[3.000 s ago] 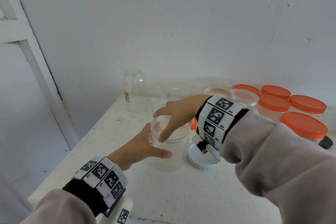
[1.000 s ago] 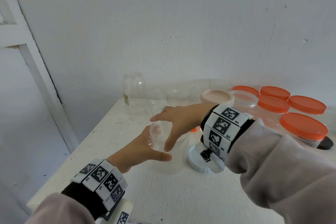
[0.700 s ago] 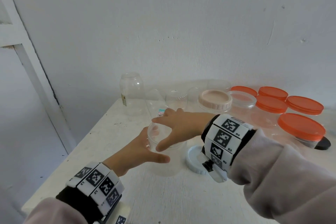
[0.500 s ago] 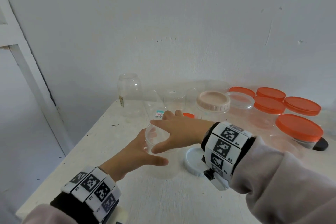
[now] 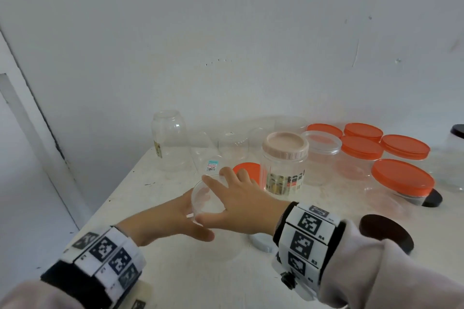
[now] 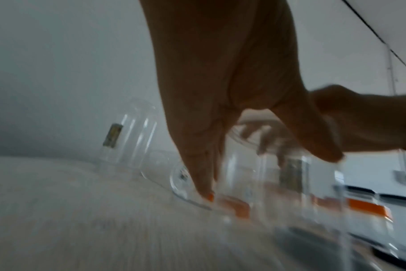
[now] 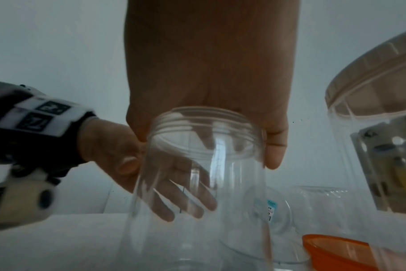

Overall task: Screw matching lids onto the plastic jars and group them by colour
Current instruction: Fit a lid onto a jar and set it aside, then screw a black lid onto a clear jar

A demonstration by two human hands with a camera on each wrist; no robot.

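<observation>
Both hands are on the open clear jar (image 5: 213,221) on the table (image 5: 175,278): left hand (image 5: 160,218) wraps its side, right hand (image 5: 241,206) grips its rim.

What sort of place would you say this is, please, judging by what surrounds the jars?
Probably a plain room in a home or storeroom rather than a workshop: a scuffed white table stands against a bare, marked white wall, a white door frame sits at the left, and household plastic jars with orange lids crowd the tabletop.
</observation>
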